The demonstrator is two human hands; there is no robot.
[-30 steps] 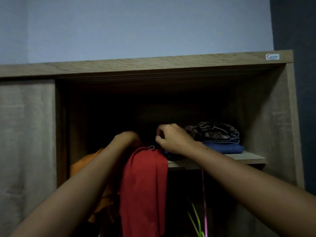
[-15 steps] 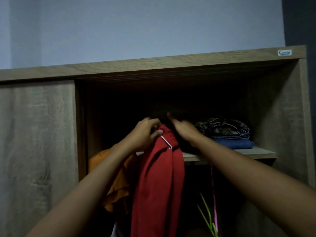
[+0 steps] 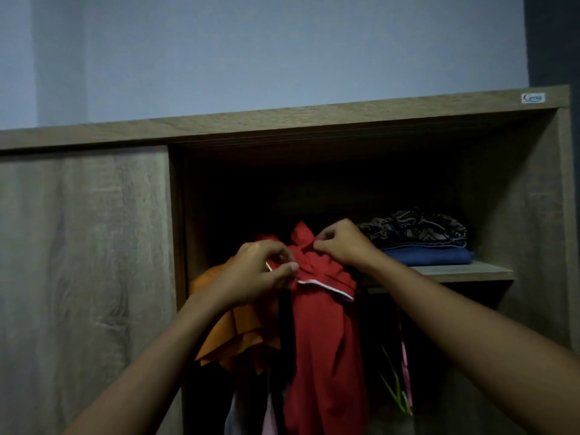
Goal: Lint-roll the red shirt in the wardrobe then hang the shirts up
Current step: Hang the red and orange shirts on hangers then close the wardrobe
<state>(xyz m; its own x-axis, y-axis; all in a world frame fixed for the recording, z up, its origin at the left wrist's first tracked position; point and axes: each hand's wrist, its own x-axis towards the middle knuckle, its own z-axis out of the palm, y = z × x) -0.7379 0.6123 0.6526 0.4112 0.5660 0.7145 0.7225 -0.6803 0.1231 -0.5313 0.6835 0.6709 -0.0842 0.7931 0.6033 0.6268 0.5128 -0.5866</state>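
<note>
Head view, dim. Red shirt (image 3: 323, 340) bunched at its collar just left of the shelf (image 3: 464, 273), about level with the board. Hanging straight down from there, long axis vertical, tail well below the shelf.

Left hand (image 3: 257, 274) pinching the collar edge between thumb and fingers, left of the shelf end, a little under board level. Right hand (image 3: 345, 246) pinching the top fold at the shelf's left end, slightly higher and deeper in. Both already on the top of the garment, so no reach needed; right nearer the dark space above the shelf. No rail visible in there.

Small pale sliver at the left fingertips, maybe a hanger hook, too dim to call. White trim (image 3: 326, 285) showing under the collar.

Judged step: seating the shirt on a hanger or hooking it up.

Orange shirt (image 3: 238, 334) hanging further left of the shelf, just beside the red one. Folded blue cloth (image 3: 430, 257) with patterned cloth (image 3: 417, 227) on top, on the shelf's middle. Wood-grain door (image 3: 84, 246) far left of the shelf, pale blue wall (image 3: 282, 51) above.
</note>
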